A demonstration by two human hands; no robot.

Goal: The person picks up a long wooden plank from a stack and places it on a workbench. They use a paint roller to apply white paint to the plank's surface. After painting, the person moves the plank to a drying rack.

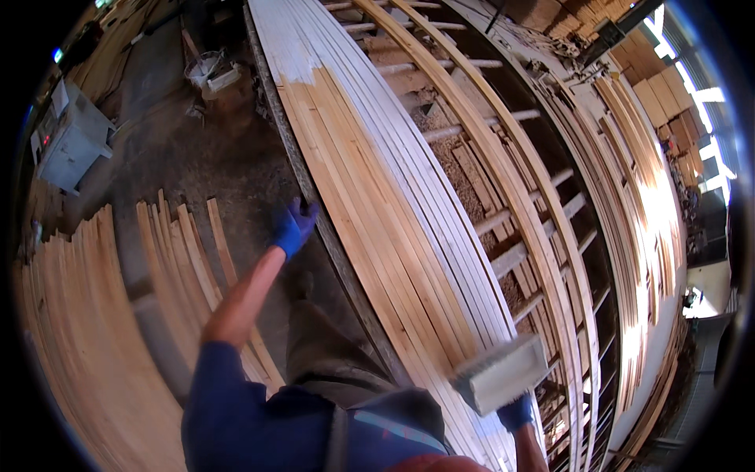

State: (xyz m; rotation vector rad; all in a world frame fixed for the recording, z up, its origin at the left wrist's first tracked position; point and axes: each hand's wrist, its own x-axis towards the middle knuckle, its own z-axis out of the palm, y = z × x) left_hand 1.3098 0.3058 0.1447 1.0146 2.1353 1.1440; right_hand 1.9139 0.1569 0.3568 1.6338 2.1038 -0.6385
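Observation:
My right hand (pixel 517 413), in a blue glove, is closed around a wide block-shaped paint brush (pixel 503 373) with a pale, whitish body. Motion blurs the brush, and part of the grip is hidden behind it. Under it lies a row of long narrow wooden boards (pixel 377 212), side by side. White paint (pixel 303 35) covers their far end and the strips along the right side; the middle and left boards show bare yellow wood. Also blue-gloved, my left hand (pixel 296 226) hangs beside the left edge of the board row, its fingers loosely bent and apart, holding nothing.
A dark rail (pixel 295 149) edges the boards on my left. Stacked planks (pixel 94 330) lie at the lower left. A grey cabinet (pixel 76 138) and a bucket (pixel 208 71) stand farther off. On the right, long beams (pixel 511 169) rest across rollers (pixel 515 263), above wood chips.

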